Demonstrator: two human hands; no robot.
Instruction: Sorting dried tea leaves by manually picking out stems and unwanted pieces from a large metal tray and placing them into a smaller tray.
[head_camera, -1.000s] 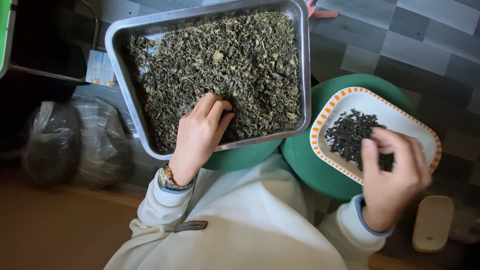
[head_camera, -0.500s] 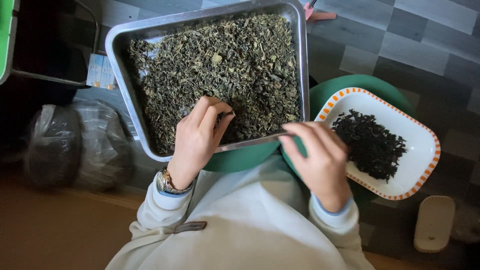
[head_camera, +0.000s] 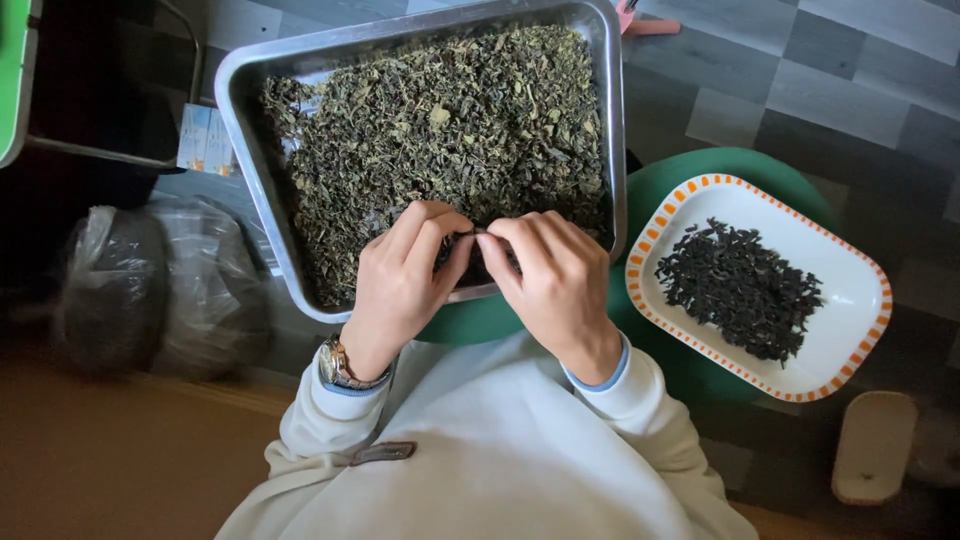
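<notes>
Hands: left hand (head_camera: 400, 275) and right hand (head_camera: 550, 280) meet, fingertips pinching dried leaves (head_camera: 440, 130) at near edge of steel tray (head_camera: 240, 110) | sorted: small dark pile (head_camera: 740, 290) on orange-rimmed dish (head_camera: 850, 270), right of tray | left: tray nearly full, most unsorted

Supports: two green stools on a grey tiled floor

We see the metal tray (head_camera: 245, 150) of green dried leaves resting on one green stool (head_camera: 480, 318), and the white dish (head_camera: 850, 290) with the orange border, holding dark leaves, on the other green stool (head_camera: 690, 370). On the grey tiled floor (head_camera: 830, 90) lie two dark plastic bags (head_camera: 160, 285) and a pale slipper (head_camera: 872, 445).
</notes>
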